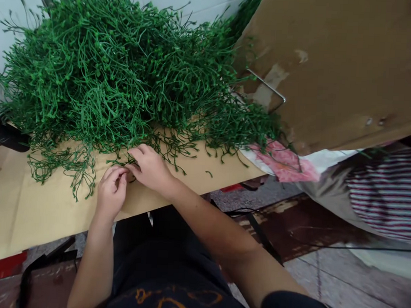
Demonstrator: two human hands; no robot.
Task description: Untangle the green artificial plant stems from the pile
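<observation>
A big heap of green artificial plant stems [120, 73] with small budded tips covers the back of the table. Just in front of it, my left hand [111, 191] has its thumb and fingers pinched together on a thin green stem. My right hand [152, 169] meets it there, its fingertips curled in against the left fingertips and closed on the same small piece. Most of that stem is hidden by the fingers. Loose stems [84, 173] trail on the table left of my hands, and more lie to the right.
The tan table top [63, 216] runs across in front of me. At right, a large cardboard sheet [338, 73] with a metal wire handle [268, 86] leans over the heap's edge. Pink cloth [287, 162] lies under it. Someone's striped garment [391, 194] shows beyond. A black object [9, 134] juts in at left.
</observation>
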